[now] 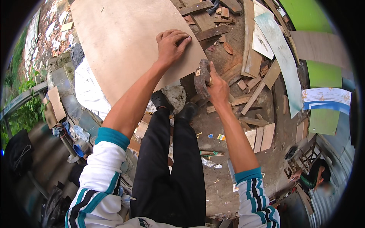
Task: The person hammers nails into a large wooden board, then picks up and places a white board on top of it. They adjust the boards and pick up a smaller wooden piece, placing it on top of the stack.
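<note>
A large pale plywood sheet (125, 49) lies in front of me, reaching out toward the far left. My left hand (171, 47) rests near its right edge, fingers curled and thumb drawn against the forefinger. Whatever it may pinch is too small to make out. Just off the sheet's near right corner, my right hand (218, 88) is wrapped round a hammer (202, 79), whose worn dark head is raised beside the board. The palm hides most of the hammer's handle. A thin dark sliver, perhaps a nail (102, 9), shows on the sheet's far part.
Wooden beams (209, 33) show beyond the sheet's right edge. Scrap boards (262, 138) and offcuts litter the ground to the right, near a long pale blue strip (283, 60). Another person (317, 173) is low at the far right. A metal railing (26, 97) runs along the left.
</note>
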A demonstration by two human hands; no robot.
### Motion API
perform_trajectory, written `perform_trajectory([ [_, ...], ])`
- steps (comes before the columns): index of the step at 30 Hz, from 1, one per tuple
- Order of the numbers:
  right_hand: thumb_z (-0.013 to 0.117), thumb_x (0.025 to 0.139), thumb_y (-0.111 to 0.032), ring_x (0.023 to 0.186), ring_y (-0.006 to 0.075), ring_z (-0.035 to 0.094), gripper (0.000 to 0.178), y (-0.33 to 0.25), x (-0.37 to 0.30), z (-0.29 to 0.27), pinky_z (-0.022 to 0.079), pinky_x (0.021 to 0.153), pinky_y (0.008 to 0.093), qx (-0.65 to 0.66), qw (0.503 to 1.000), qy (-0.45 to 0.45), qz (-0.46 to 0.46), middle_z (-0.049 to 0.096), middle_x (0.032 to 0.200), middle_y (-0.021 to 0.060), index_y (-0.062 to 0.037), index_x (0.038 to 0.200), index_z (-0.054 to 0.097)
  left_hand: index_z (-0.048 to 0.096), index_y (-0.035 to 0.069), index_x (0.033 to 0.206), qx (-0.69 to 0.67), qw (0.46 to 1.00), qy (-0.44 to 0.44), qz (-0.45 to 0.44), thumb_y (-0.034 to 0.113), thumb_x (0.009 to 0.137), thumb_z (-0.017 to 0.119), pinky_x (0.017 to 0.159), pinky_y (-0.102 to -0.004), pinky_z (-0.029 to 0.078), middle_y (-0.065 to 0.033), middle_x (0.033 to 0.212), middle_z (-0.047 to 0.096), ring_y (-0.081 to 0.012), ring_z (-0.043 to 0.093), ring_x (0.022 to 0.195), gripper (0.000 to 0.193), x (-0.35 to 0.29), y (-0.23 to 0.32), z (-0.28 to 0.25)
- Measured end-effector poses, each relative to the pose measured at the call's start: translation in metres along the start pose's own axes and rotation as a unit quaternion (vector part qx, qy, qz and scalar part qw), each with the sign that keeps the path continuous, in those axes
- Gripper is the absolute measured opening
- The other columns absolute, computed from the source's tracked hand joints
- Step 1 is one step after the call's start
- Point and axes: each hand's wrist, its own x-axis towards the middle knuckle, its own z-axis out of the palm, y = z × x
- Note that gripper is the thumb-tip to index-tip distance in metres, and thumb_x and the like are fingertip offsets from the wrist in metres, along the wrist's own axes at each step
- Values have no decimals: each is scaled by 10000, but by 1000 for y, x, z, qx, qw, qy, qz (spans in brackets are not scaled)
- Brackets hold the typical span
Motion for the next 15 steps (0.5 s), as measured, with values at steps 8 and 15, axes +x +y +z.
perform_trajectory([
  [8,761,744,-117,969,355,706,354,-8,1,1,574,775,468,18,1000,6,9,532,1484,28,-39,1054,611,797,156,983,22,999,23,7,296,920,723,1049,-384,300,37,1053,748,-172,596,1124,171,0,1,2],
  [15,757,763,-103,1013,359,694,437,-8,-1,-4,568,805,452,50,998,-6,30,578,1424,82,-40,1173,617,788,171,993,39,998,20,34,270,902,743,1033,-384,320,53,1066,742,-169,603,1115,142,1,-4,7],
])
